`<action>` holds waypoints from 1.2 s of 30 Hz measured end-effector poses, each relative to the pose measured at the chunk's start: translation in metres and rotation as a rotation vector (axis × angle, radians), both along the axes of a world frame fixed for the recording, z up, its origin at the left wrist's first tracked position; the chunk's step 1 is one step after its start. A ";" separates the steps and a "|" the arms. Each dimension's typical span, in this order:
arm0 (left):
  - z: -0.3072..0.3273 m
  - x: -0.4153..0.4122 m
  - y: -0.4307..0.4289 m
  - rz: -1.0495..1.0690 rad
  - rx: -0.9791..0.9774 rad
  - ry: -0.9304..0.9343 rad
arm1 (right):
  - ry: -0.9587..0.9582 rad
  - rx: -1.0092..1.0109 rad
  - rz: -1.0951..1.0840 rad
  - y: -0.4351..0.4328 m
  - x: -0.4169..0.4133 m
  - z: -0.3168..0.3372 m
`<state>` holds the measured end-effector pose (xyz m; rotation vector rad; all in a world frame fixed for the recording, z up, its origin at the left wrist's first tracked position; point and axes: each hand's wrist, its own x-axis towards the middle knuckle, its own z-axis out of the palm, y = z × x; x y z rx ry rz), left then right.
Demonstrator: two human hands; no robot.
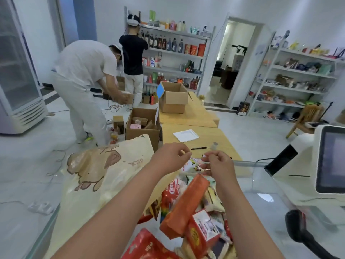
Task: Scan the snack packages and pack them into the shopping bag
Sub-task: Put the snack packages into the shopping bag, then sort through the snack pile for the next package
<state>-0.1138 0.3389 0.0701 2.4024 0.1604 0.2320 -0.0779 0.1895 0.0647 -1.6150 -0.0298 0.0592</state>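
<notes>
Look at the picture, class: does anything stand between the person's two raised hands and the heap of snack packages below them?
Nothing visible does. The left hand and right hand hover directly above the snack packages on the glass counter. The shopping bag lies beside the heap, to its left.

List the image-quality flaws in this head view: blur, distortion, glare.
Head view: wide-angle distortion bows the fridge and shelves at the edges; the snack pile near the bottom edge is soft and smeared; both hands, left and right, are slightly blurred; the glass counter mirrors a bright patch; the doorway is overexposed; lighting is otherwise even, with faint shadows.
</notes>
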 end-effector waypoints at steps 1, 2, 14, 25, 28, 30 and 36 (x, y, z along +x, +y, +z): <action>-0.004 0.012 -0.005 0.016 -0.014 0.025 | 0.002 -0.008 0.007 -0.008 0.012 -0.002; -0.008 0.024 -0.009 0.036 -0.017 0.054 | 0.000 -0.020 0.012 -0.015 0.025 -0.004; -0.087 0.141 -0.025 0.309 -0.348 0.522 | 0.287 -0.214 0.196 -0.046 0.183 -0.101; -0.127 0.166 -0.021 0.252 -0.403 0.680 | 0.612 -0.266 0.305 -0.037 0.231 -0.162; -0.135 0.168 -0.019 0.264 -0.429 0.653 | 0.632 -0.208 0.294 -0.034 0.229 -0.162; -0.136 0.170 -0.016 0.283 -0.414 0.613 | 0.645 -0.131 0.302 -0.033 0.224 -0.152; -0.109 0.160 -0.013 0.295 -0.703 0.505 | 0.374 -0.097 0.308 -0.038 0.197 -0.106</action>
